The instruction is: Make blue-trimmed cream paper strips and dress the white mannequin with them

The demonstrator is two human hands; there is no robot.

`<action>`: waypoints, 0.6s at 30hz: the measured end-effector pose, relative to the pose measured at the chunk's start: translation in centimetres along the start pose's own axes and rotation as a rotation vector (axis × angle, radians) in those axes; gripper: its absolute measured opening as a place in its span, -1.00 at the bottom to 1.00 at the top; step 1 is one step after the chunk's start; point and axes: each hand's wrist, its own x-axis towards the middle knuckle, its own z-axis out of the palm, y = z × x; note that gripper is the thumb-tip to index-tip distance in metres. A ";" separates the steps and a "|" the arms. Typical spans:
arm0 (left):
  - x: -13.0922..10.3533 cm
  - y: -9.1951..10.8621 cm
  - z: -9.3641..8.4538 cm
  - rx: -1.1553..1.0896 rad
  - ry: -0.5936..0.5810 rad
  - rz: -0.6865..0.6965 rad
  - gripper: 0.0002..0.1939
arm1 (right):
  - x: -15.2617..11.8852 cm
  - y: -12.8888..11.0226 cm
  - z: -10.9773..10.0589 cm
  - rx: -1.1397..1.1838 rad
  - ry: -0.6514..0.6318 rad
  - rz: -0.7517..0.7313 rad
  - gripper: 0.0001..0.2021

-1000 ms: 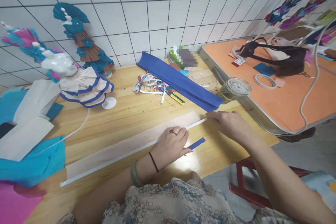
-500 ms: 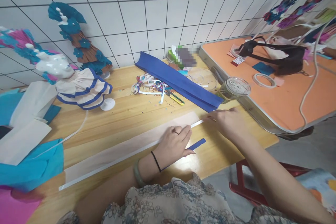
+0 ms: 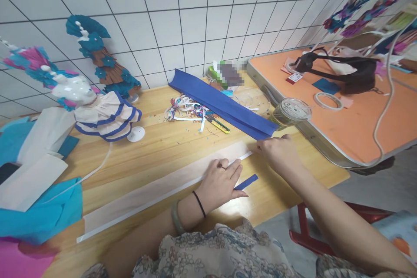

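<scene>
A long pale pink paper strip (image 3: 156,186) lies slantwise on the wooden table, with narrow white tape (image 3: 130,213) along its near edge. My left hand (image 3: 220,182) rests flat on the tape near the strip's right end, fingers stretched out and thumb apart. At the far right end of the tape, my right hand (image 3: 280,152) is closed, its fingertips pinching the tape end; the exact grip is partly hidden. A narrow blue paper strip (image 3: 247,182) lies partly under my left hand. Beyond my right hand is a wide folded blue paper strip (image 3: 224,106).
A yellow utility knife (image 3: 220,126) lies beside a heap of paper scraps (image 3: 185,108). A lidded clear jar (image 3: 291,113) stands by the orange table (image 3: 355,132), which holds a tape roll (image 3: 328,101) and black bag (image 3: 358,74). A doll (image 3: 104,113) and cyan paper (image 3: 61,208) are left.
My left hand has slid slightly right along the tape. My right hand stays near the tape's end. The whole view has shifted a little.
</scene>
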 end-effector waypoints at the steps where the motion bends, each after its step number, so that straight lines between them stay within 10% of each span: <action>1: 0.0 0.0 0.0 -0.003 0.001 -0.001 -0.24 | 0.0 0.0 0.1 -0.001 -0.005 0.005 -0.69; 18: 0.4 -0.4 -0.2 -0.016 -0.016 -0.005 -0.31 | 0.3 -0.5 0.0 -0.021 -0.086 0.058 -0.73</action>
